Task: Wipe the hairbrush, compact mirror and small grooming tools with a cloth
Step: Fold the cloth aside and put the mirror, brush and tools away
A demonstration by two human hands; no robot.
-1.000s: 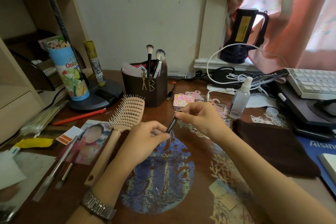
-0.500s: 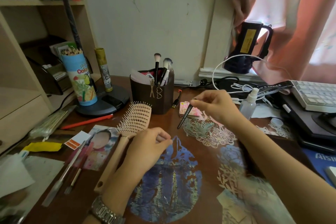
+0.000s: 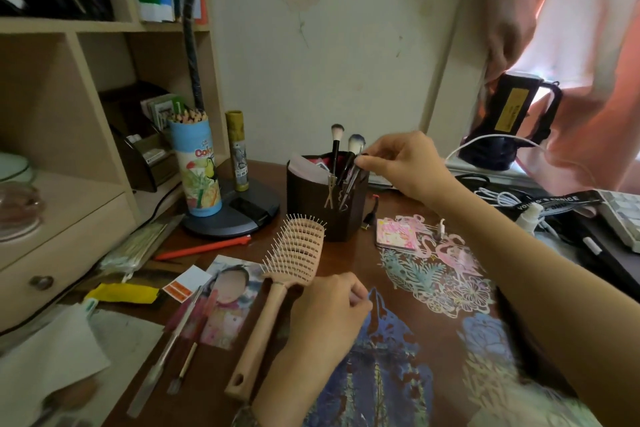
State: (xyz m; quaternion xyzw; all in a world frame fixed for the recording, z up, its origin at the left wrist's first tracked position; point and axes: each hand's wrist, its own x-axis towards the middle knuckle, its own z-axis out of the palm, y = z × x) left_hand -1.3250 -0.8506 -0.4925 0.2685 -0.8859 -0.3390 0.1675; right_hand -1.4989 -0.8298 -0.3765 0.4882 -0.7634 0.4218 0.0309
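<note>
Reaching over the dark brown holder [image 3: 313, 199], the right hand [image 3: 405, 163] is pinching the top end of a slim dark tool [image 3: 353, 174] between thumb and fingertips, with the tool's lower part dropping inside the holder, so what kind of tool it is stays hard to make out. Two makeup brushes [image 3: 336, 140] are standing up out of the same holder, and metal clips are hanging on its front wall. The left hand [image 3: 325, 315] is sitting low on the wooden desk [image 3: 346, 260] with its fingers curled in; something pale may be showing at the fingertips, but I cannot tell whether it is holding anything. A watch at that wrist is being cut off by the bottom edge.

The peach hairbrush [image 3: 287, 284] is lying bristles-up on the desk just left of the left hand, its vented head pointing toward the holder and its long handle running back toward the near edge, partly over a photo [image 3: 228, 302]. The compact mirror [image 3: 398, 232], a small square with a pink picture on its lid, is lying shut to the right of the holder, its far corner resting on paper cutouts [image 3: 436, 270]. A colored-pencil tube [image 3: 195, 166] is standing on the lamp base [image 3: 235, 215] at the left. The right forearm is blurring toward the frame's corner.
</note>
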